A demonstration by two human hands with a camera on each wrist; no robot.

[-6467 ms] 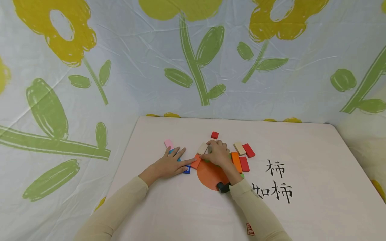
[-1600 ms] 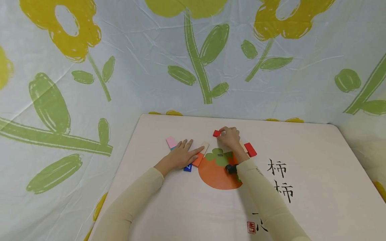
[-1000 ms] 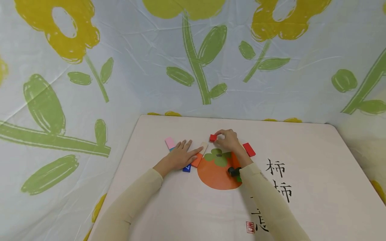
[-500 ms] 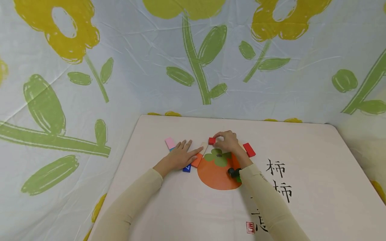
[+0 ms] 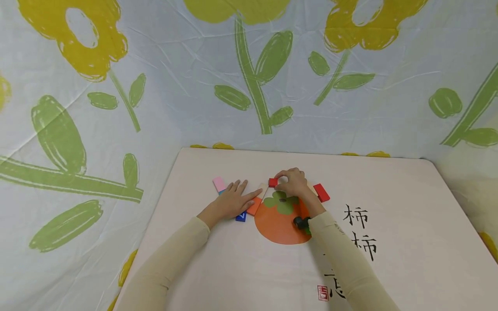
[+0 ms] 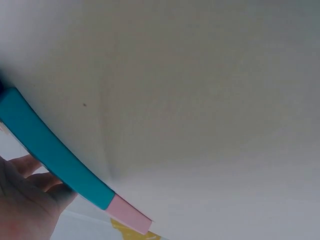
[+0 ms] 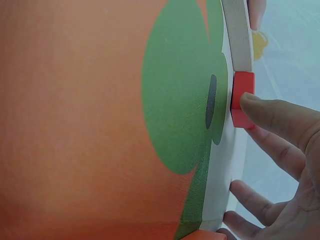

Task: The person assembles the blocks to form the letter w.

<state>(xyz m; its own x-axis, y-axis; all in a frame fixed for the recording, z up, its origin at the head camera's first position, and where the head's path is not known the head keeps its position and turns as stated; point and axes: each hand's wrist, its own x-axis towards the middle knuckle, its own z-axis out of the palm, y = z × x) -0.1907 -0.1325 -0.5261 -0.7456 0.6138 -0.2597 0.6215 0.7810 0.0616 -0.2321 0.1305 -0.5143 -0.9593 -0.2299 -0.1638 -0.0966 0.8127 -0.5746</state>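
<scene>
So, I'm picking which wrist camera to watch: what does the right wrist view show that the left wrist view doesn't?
Only the right wrist view: the right hand pinching the red block, and the orange and green print.
Only the left wrist view: the teal block and the pink block at its end.
Both: pale tabletop and a patch of yellow print.

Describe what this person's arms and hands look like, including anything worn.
Both arms are in long cream sleeves: the left sleeve and right sleeve end near the wrists. The left hand and right hand wear no gloves. A small black rounded piece shows beside the right cuff; nearby dark lettering is too small to read.
</scene>
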